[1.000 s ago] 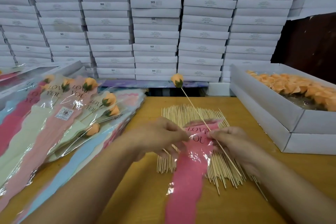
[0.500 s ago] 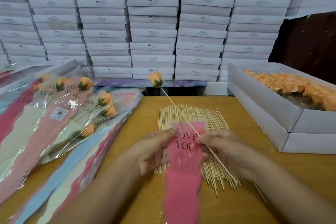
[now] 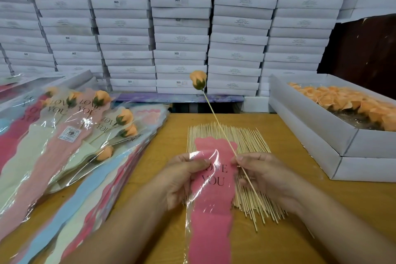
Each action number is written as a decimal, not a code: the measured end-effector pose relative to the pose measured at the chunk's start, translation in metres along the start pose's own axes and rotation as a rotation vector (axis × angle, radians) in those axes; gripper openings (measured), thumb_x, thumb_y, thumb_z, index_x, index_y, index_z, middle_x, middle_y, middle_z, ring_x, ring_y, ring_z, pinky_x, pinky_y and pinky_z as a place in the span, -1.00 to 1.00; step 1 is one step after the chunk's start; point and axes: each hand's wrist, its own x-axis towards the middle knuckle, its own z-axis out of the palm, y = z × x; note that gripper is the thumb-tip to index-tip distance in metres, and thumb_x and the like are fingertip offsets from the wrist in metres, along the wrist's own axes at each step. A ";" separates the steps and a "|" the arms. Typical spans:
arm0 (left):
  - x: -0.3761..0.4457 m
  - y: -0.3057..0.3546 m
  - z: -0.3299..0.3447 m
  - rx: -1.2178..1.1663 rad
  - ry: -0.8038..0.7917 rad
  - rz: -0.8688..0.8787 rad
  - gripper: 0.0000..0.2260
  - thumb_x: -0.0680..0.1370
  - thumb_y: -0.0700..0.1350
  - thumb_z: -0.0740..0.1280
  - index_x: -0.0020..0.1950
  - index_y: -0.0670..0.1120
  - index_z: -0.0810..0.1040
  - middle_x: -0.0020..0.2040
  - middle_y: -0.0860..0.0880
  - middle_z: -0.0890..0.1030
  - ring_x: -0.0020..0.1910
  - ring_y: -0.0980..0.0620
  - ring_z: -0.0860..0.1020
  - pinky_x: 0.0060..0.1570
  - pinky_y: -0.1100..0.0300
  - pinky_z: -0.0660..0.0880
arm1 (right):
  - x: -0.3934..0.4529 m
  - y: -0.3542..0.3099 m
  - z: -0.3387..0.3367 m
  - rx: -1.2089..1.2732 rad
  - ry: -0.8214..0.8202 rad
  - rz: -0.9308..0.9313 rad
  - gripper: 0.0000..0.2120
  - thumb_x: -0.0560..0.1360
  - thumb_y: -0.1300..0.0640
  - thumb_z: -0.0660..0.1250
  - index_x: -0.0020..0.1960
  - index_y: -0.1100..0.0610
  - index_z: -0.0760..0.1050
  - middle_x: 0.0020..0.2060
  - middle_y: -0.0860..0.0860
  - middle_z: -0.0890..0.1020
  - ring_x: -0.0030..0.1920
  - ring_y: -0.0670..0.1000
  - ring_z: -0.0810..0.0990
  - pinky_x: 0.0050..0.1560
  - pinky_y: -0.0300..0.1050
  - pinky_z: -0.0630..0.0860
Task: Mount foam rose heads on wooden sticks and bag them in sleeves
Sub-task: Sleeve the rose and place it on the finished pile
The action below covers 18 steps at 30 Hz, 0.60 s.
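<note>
Both hands hold a pink sleeve [image 3: 211, 188] printed LOVE YOU over a spread of wooden sticks [image 3: 248, 141] on the table [image 3: 295, 240]. The left hand [image 3: 182, 180] pinches the sleeve's left edge near the top. The right hand [image 3: 265, 176] pinches its right edge together with a stick [image 3: 216, 120] that slants up and away to an orange rose head [image 3: 198, 79]. Bagged roses [image 3: 70, 135] lie piled at the left; a white box [image 3: 317, 135] of orange rose heads [image 3: 351, 103] sits at the right. Stacked white boxes [image 3: 180, 28] fill the far side.

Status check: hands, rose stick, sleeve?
Left hand pinches pink "LOVE YOU" plastic sleeve. Right hand grips wooden stick topped by orange foam rose head, not yet sleeved. No obstruction visible.
</note>
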 end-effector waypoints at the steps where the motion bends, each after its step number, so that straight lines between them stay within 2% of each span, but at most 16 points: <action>1: 0.000 -0.001 0.000 0.008 -0.011 0.005 -0.80 0.49 -0.35 0.42 0.10 -0.28 0.66 -0.05 -0.28 0.71 -0.21 -0.10 0.70 -0.19 0.05 0.68 | 0.000 0.000 0.000 -0.013 0.013 -0.008 -0.85 0.41 0.10 0.43 -0.13 0.14 0.73 -0.11 0.06 0.74 -0.21 -0.07 0.68 -0.25 -0.24 0.57; 3: 0.000 -0.002 0.000 0.028 -0.037 0.012 -0.79 0.47 -0.34 0.44 0.09 -0.24 0.70 -0.03 -0.25 0.71 -0.19 -0.08 0.70 -0.15 0.03 0.69 | 0.000 0.001 0.000 -0.060 0.029 -0.019 -0.86 0.48 0.13 0.40 -0.13 0.13 0.73 -0.09 0.07 0.74 -0.22 -0.08 0.68 -0.24 -0.23 0.57; 4: -0.001 -0.002 0.001 0.037 -0.053 0.014 -0.85 0.47 -0.32 0.45 -0.03 -0.17 0.75 -0.09 -0.21 0.72 -0.22 -0.05 0.70 -0.22 0.04 0.68 | 0.000 0.000 0.001 -0.089 0.031 -0.024 -0.85 0.51 0.13 0.39 -0.13 0.11 0.74 -0.09 0.05 0.75 -0.21 -0.08 0.68 -0.22 -0.23 0.58; 6: -0.001 -0.002 0.000 0.032 -0.067 0.025 -0.75 0.46 -0.28 0.47 -0.37 -0.01 0.74 -0.24 -0.11 0.72 -0.31 0.03 0.69 -0.35 0.17 0.62 | -0.001 0.001 0.003 -0.132 0.032 -0.032 -0.83 0.53 0.12 0.37 -0.13 0.04 0.74 -0.09 0.03 0.75 -0.20 -0.09 0.69 -0.19 -0.21 0.58; 7: 0.000 -0.002 0.000 0.031 -0.066 0.030 -0.73 0.45 -0.27 0.47 -0.42 0.00 0.72 -0.26 -0.09 0.71 -0.30 0.03 0.69 -0.35 0.20 0.61 | -0.001 0.001 0.003 -0.140 0.027 -0.036 -0.83 0.54 0.11 0.37 -0.13 0.03 0.74 -0.09 0.03 0.75 -0.18 -0.09 0.69 -0.18 -0.22 0.59; 10: -0.001 -0.003 0.001 0.028 -0.064 0.039 -0.96 0.36 -0.26 0.51 -0.22 -0.14 0.72 -0.16 -0.19 0.70 -0.20 -0.08 0.66 -0.17 0.05 0.68 | -0.002 0.001 0.005 -0.123 0.014 -0.031 -0.84 0.54 0.11 0.38 -0.12 0.05 0.74 -0.08 0.05 0.75 -0.14 -0.07 0.71 -0.20 -0.25 0.59; 12: -0.003 -0.002 0.001 0.034 -0.055 0.023 -0.87 0.33 -0.26 0.51 -0.15 -0.19 0.68 -0.12 -0.24 0.70 -0.19 -0.11 0.66 -0.12 -0.02 0.66 | -0.002 0.000 0.006 -0.108 0.003 -0.021 -0.86 0.49 0.08 0.40 -0.11 0.07 0.73 -0.07 0.07 0.75 -0.13 -0.05 0.71 -0.20 -0.25 0.59; 15: -0.006 0.000 0.002 0.040 -0.028 0.001 -0.84 0.32 -0.28 0.50 -0.12 -0.21 0.65 -0.12 -0.25 0.71 -0.24 -0.13 0.69 -0.30 0.02 0.67 | -0.002 -0.002 0.004 -0.085 -0.016 0.001 -0.84 0.42 0.04 0.41 -0.12 0.08 0.73 -0.09 0.06 0.75 -0.17 -0.08 0.70 -0.19 -0.22 0.60; 18: -0.006 -0.001 0.002 0.032 0.002 -0.003 -0.61 0.31 -0.29 0.53 0.10 -0.29 0.57 -0.11 -0.27 0.71 -0.27 -0.13 0.70 -0.36 0.07 0.63 | -0.002 -0.003 0.002 -0.079 -0.015 0.012 -0.81 0.38 0.02 0.41 -0.10 0.07 0.73 -0.16 0.00 0.74 -0.24 -0.08 0.65 -0.26 -0.22 0.55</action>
